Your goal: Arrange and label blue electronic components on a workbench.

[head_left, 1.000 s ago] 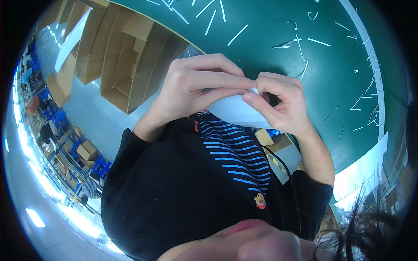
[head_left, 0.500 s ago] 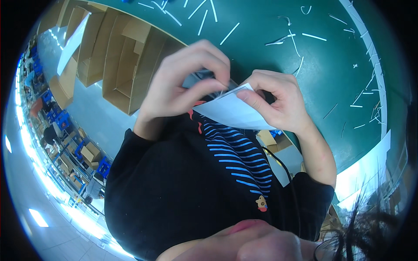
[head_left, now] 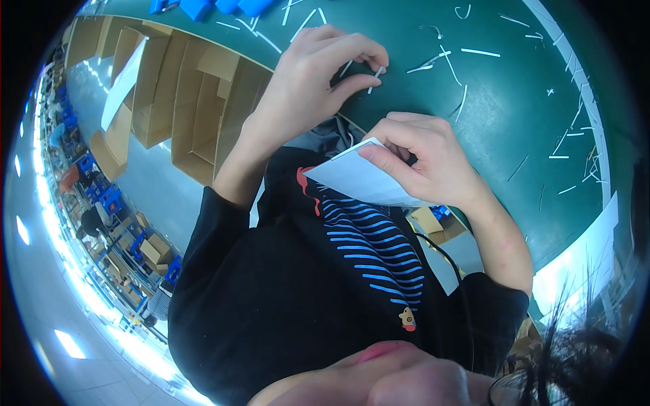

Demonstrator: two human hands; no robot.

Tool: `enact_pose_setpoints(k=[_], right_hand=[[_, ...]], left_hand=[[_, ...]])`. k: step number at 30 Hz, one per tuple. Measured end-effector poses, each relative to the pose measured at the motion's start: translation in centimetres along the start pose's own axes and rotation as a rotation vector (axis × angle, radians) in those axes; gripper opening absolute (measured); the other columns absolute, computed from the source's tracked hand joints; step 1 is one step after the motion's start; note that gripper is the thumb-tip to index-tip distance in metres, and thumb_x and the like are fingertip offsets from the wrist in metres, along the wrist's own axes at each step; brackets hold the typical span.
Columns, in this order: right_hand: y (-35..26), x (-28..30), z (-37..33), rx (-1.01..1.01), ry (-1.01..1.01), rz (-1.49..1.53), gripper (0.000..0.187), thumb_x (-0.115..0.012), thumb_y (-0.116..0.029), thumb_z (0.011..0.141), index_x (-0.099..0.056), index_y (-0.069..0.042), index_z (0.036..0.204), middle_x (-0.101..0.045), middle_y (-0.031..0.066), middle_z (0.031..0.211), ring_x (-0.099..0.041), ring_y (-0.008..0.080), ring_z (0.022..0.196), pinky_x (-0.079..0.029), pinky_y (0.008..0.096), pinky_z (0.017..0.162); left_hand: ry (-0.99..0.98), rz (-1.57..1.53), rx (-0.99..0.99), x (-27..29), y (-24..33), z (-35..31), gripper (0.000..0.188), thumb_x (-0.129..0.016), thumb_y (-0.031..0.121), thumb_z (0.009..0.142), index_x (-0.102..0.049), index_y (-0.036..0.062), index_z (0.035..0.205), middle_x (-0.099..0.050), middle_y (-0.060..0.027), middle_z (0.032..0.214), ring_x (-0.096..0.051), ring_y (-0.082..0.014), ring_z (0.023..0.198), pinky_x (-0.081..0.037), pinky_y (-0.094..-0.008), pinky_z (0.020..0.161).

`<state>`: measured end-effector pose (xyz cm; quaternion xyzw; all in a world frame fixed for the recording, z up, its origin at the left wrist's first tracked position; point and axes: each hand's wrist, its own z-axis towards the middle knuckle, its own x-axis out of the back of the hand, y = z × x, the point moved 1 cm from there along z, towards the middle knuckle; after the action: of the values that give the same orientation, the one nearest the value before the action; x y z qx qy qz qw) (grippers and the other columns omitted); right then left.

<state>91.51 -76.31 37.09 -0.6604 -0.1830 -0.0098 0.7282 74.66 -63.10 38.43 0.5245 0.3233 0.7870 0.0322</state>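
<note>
My left hand (head_left: pixel 323 81) is raised over the edge of the green table, thumb and fingertips pinched on a short white strip (head_left: pixel 378 71). My right hand (head_left: pixel 426 159) grips a white sheet (head_left: pixel 362 179) by its upper corner, thumb on the near face and fingers curled behind. The sheet hangs tilted in front of my striped shirt, and a thin layered edge shows along its top. A clear gap lies between my left hand and the sheet. Whether the sheet is one piece or several cannot be made out.
Thin white strips (head_left: pixel 481 52) lie scattered over the green table (head_left: pixel 501 101). Blue objects (head_left: pixel 196 8) sit at its far left. Open cardboard boxes (head_left: pixel 196 122) stand left of the table. At the right edge lies a white sheet (head_left: pixel 575 260). A black cable (head_left: pixel 443 256) hangs beside my body.
My left hand has moved up and away from the sheet, with a white strip now showing in its fingers. My right hand still holds the sheet in nearly the same place.
</note>
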Motion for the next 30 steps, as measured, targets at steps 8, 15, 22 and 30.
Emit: enact_pose_setpoints(k=[8, 15, 22, 30], right_hand=[[-0.2, 0.0, -0.2, -0.048, 0.147, 0.123, 0.003, -0.069, -0.002, 0.094, -0.071, 0.0, 0.093, -0.056, 0.0006, 0.07, -0.042, 0.011, 0.058, -0.034, 0.0262, 0.056], [-0.2, 0.7, -0.2, -0.215, 0.276, 0.185, 0.008, -0.07, -0.007, 0.097, -0.072, -0.002, 0.103, -0.066, 0.0018, 0.074, -0.053, 0.0116, 0.06, -0.041, 0.0245, 0.057], [-0.4, -0.1, 0.2, -0.07, 0.219, 0.337, 0.015, -0.074, -0.009, 0.095, -0.074, -0.002, 0.108, -0.073, 0.0061, 0.083, -0.061, 0.0139, 0.066, -0.047, 0.0225, 0.063], [-0.9, 0.9, 0.0, -0.308, 0.078, 0.43, 0.019, -0.076, -0.005, 0.09, -0.075, -0.001, 0.109, -0.075, 0.0063, 0.094, -0.066, 0.0171, 0.078, -0.053, 0.0268, 0.074]], left_hand=[[0.125, -0.01, 0.025, 1.0, -0.3, -1.2, 0.03, -0.074, 0.014, 0.097, -0.069, 0.0103, 0.126, -0.054, -0.0092, 0.134, -0.052, -0.0286, 0.119, -0.049, -0.0317, 0.099], [-0.022, -0.598, 0.219, 3.0, 1.0, -4.4, 0.017, -0.079, 0.003, 0.091, -0.08, 0.0061, 0.107, -0.075, -0.0088, 0.104, -0.07, -0.0182, 0.085, -0.058, -0.0223, 0.075], [0.076, -0.53, 0.101, 1.9, 1.4, -4.9, 0.016, -0.077, 0.0, 0.09, -0.082, 0.0064, 0.104, -0.073, -0.0088, 0.105, -0.068, -0.0177, 0.083, -0.057, -0.0203, 0.07], [0.049, -0.217, -0.236, 1.6, 0.5, -4.6, 0.017, -0.08, -0.001, 0.086, -0.082, 0.0051, 0.103, -0.07, -0.0069, 0.102, -0.066, -0.0173, 0.08, -0.055, -0.0209, 0.067]])
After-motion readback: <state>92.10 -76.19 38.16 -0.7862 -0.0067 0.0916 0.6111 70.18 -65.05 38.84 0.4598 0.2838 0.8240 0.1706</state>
